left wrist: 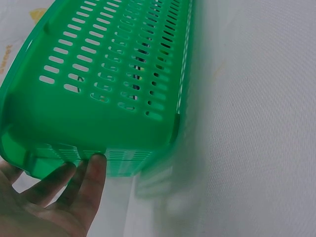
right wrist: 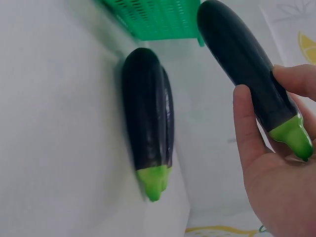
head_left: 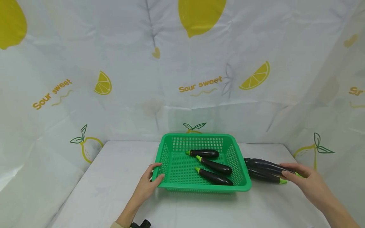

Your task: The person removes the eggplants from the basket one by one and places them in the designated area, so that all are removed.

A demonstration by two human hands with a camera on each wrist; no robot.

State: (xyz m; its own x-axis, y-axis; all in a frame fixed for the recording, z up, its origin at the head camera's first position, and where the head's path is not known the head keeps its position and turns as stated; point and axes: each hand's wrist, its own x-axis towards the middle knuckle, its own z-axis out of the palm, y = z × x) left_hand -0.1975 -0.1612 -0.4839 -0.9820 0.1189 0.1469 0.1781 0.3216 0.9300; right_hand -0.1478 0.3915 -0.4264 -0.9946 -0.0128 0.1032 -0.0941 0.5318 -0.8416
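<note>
While the left hand point(head_left: 148, 185) grips the basket point(head_left: 171, 148) at its near left corner, thumb over the rim, the right hand point(head_left: 306, 182) curls its fingers around an aubergine point(right wrist: 244, 59) beside the basket's right wall, just above two others point(right wrist: 148, 123) on the table point(head_left: 114, 177). Three more point(head_left: 214, 166) lie in the basket.

You have one basket point(head_left: 168, 152) and six eggplants: three lie inside it point(head_left: 204, 153) point(head_left: 215, 165) point(head_left: 214, 177), and three sit outside on its right, one in your right hand point(right wrist: 247, 64) and two lying side by side point(right wrist: 143, 118) point(right wrist: 169, 118).
</note>
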